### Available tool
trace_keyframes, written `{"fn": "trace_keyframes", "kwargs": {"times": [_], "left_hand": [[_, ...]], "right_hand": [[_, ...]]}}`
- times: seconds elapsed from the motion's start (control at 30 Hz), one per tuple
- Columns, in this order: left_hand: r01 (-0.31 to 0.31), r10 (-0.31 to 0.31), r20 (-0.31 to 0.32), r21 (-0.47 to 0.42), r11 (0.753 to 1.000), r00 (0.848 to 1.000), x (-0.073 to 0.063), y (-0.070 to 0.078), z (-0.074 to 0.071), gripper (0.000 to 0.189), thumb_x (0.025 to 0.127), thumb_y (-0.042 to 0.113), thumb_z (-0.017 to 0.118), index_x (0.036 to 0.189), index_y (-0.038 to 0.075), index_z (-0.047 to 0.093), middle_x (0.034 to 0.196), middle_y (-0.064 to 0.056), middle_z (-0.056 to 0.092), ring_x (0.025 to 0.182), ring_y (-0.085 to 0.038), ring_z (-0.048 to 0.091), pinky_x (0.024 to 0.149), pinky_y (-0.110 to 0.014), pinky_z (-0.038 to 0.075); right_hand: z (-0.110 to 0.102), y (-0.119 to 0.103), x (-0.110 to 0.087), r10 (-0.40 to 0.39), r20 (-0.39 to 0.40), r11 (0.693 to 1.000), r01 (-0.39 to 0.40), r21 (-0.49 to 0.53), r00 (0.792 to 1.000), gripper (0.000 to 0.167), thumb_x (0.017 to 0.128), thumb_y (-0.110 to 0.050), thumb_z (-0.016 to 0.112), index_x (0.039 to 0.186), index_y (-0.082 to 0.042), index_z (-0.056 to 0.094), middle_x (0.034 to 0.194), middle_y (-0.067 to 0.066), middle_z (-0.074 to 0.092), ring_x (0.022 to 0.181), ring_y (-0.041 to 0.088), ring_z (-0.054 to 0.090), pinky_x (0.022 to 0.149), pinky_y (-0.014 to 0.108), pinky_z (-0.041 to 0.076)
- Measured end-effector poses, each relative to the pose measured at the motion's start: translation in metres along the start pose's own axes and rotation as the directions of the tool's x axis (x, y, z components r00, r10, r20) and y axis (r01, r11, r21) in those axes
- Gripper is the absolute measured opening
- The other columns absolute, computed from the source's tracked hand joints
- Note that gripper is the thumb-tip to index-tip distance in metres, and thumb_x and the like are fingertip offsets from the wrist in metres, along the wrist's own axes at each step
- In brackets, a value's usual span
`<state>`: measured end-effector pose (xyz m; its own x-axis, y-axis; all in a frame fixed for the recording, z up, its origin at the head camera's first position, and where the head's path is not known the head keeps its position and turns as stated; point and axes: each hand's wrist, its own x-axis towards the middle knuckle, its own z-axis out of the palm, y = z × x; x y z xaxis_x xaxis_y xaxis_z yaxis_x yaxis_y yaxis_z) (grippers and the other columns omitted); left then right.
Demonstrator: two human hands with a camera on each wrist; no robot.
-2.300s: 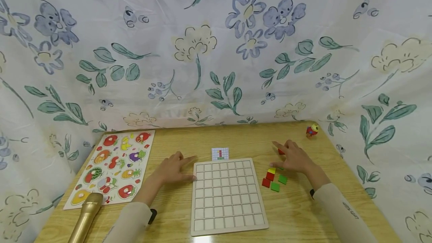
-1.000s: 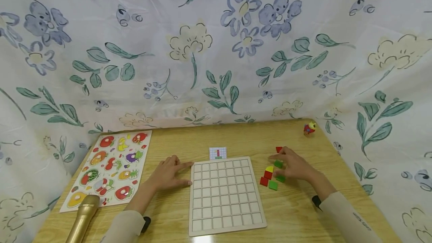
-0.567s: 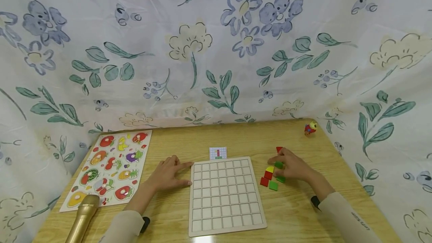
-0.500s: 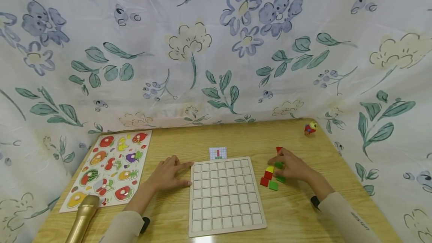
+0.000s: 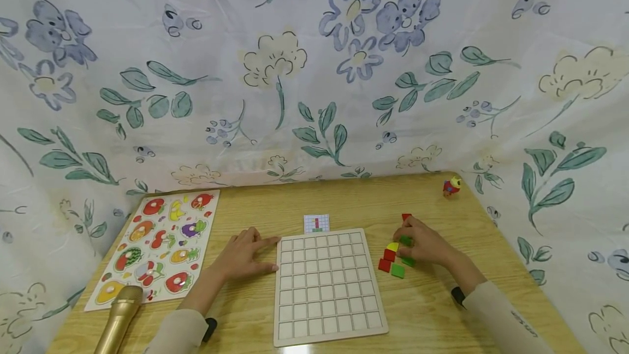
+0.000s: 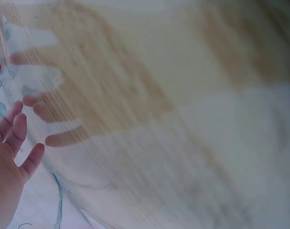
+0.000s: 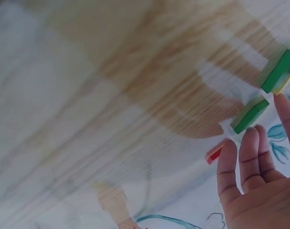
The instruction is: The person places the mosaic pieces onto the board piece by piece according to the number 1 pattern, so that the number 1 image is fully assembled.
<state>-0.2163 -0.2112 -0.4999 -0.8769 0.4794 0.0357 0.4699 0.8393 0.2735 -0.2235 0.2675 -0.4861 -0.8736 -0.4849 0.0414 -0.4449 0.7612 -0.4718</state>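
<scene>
A pale wooden grid board (image 5: pixel 330 288) lies flat in the middle of the table in the head view. My left hand (image 5: pixel 244 255) rests at its left side, index finger and thumb spread, both tips right at the edge. Over a loose group of tiles to the right hovers my right hand (image 5: pixel 425 242), thumb and index finger on either side of a green tile (image 5: pixel 405 240), the gap between them still wide. Around these fingers lie a yellow rounded tile (image 5: pixel 393 246), a red tile (image 5: pixel 385 265) and another green tile (image 5: pixel 398 271). In the right wrist view, the fingertips (image 7: pixel 227 148) reach a red tile (image 7: pixel 214 154).
A small card with a coloured grid pattern (image 5: pixel 316 223) sits behind the board. At left are a fruit puzzle board (image 5: pixel 167 245) and a gold microphone (image 5: pixel 119 318). A small red and yellow toy figure (image 5: pixel 451 186) stands at the far right corner, before a floral curtain (image 5: pixel 314 70).
The right hand has drawn back toward me from the far red tile and settled over the green tiles; its index finger has since bent inward slightly. The left hand stays at the board's edge.
</scene>
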Motion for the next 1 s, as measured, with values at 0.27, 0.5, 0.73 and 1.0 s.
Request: {"fn": "trace_keyframes", "kwargs": {"times": [0.27,0.5,0.73,1.0], "left_hand": [[0.010,-0.010,0.007,-0.002,1.000,1.000,0.000,0.001,-0.001,0.071,0.079,0.071,0.066,0.141,0.035,0.057,0.097,0.005,0.042,0.085,-0.012,0.037,0.078,-0.037,0.029],[0.011,-0.011,0.009,-0.004,1.000,1.000,0.000,0.002,-0.001,0.071,0.080,0.070,0.066,0.141,0.035,0.057,0.097,0.005,0.042,0.085,-0.012,0.037,0.078,-0.038,0.030],[0.013,-0.013,0.011,-0.008,1.000,1.000,0.000,0.002,-0.001,0.071,0.079,0.069,0.067,0.141,0.034,0.057,0.097,0.005,0.042,0.086,-0.012,0.038,0.079,-0.038,0.030],[0.011,-0.011,0.010,-0.009,1.000,1.000,0.000,0.001,-0.001,0.071,0.079,0.069,0.067,0.140,0.034,0.057,0.097,0.005,0.041,0.087,-0.012,0.038,0.079,-0.039,0.030]], "right_hand": [[0.005,0.003,0.000,-0.018,-0.029,1.000,0.017,-0.022,0.999,0.016,0.082,-0.015,0.078,0.097,-0.013,0.072,0.099,0.000,0.051,0.087,0.013,0.047,0.077,0.033,0.046],[0.007,0.002,0.002,-0.022,-0.039,1.000,0.022,-0.016,0.999,0.016,0.079,-0.011,0.078,0.094,-0.008,0.072,0.100,0.001,0.054,0.092,0.016,0.054,0.083,0.040,0.049],[0.005,-0.001,0.003,-0.040,-0.040,0.998,0.038,-0.059,0.998,0.015,0.077,-0.011,0.078,0.091,-0.009,0.072,0.102,0.003,0.054,0.090,0.016,0.053,0.079,0.037,0.049],[0.000,-0.007,0.005,-0.068,-0.054,0.997,0.065,-0.048,0.996,0.013,0.077,-0.010,0.076,0.090,-0.009,0.072,0.098,0.000,0.052,0.084,0.013,0.049,0.075,0.032,0.047]]}}
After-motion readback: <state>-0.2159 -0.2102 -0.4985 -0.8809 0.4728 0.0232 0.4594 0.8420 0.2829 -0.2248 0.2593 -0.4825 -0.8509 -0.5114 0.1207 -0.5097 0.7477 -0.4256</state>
